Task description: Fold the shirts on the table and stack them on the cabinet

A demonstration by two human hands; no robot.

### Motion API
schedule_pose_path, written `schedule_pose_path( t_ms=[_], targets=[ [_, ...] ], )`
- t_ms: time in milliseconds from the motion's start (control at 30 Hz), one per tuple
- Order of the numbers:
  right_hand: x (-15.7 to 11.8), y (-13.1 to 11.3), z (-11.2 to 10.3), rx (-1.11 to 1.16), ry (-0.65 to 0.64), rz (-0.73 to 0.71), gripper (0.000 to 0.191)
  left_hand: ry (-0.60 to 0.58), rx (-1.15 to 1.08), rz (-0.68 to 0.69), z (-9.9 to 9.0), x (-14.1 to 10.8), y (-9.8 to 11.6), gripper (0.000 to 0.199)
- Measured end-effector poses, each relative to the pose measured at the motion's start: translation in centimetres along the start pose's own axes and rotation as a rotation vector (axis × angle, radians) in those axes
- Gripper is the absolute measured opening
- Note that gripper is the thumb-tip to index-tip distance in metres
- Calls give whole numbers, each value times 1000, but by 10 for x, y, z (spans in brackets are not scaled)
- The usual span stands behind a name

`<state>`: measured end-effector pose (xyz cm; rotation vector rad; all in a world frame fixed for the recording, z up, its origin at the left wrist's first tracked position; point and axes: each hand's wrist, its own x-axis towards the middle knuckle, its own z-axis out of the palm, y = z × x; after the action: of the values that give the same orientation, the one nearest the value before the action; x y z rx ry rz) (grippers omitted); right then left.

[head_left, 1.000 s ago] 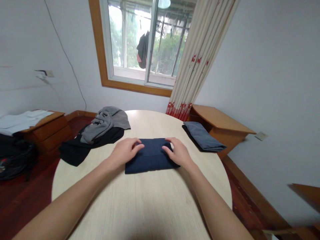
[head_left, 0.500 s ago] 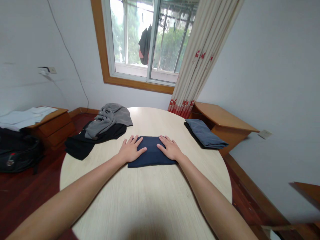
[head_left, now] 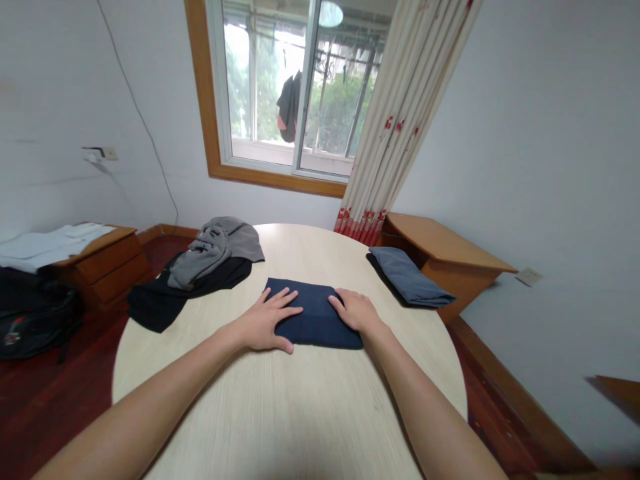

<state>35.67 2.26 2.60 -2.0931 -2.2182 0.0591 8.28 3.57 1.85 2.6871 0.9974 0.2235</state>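
A piece of dark navy cloth (head_left: 316, 319), folded into a flat rectangle, lies near the middle of the round table (head_left: 300, 407). Across its left part rests my left hand (head_left: 265, 322), open with the fingers spread and the thumb by the near edge. My right hand (head_left: 355, 310) lies over the right edge of the cloth, palm down, its thumb on top and its fingers close together at the far right corner. The undersides of both hands are hidden.
A crumpled grey garment (head_left: 213, 250) lies on black clothing (head_left: 163, 303) at the table's far left, partly hanging over the edge. Folded blue-grey cloth (head_left: 410, 277) sits at the right edge. Behind stand a wooden desk (head_left: 440, 237) and a curtain (head_left: 390, 133).
The navy cloth has turned slightly clockwise. My left hand has moved lower with its fingers pointing right, and my right hand has shifted right to the cloth's edge. The view tilted up slightly.
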Motion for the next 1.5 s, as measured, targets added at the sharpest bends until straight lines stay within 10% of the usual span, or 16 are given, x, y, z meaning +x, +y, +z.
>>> schedule_pose_path(
  t_ms=[133,267,467,667,833,1000,1133,1267,1500],
  targets=[
    [-24,-18,-22,-125,-50,58,63,62,67,-192,-4,-4,-36,74],
    [-40,-37,-28,63,-89,-180,56,294,42,-416,-6,-6,-69,52],
    [-26,-36,-11,258,210,-146,31,432,-456,-415,14,12,-51,61],
    [-18,-28,7,344,113,-275,30,459,-1308,-596,15,17,-34,86],
    [-15,-23,12,541,72,-404,22,122,-1637,-501,2,8,-23,48],
    [-4,-16,32,824,152,-184,66,331,-1665,-326,-3,7,-6,40],
    [-4,-25,33,1383,-36,-162,74,367,-1712,-154,-10,5,4,56],
    [-14,-39,16,1697,-173,-179,55,371,-1711,-98,-14,0,7,67],
    [-21,22,-47,1575,141,-54,48,290,-1576,-82,-6,4,-2,77]
  ],
)
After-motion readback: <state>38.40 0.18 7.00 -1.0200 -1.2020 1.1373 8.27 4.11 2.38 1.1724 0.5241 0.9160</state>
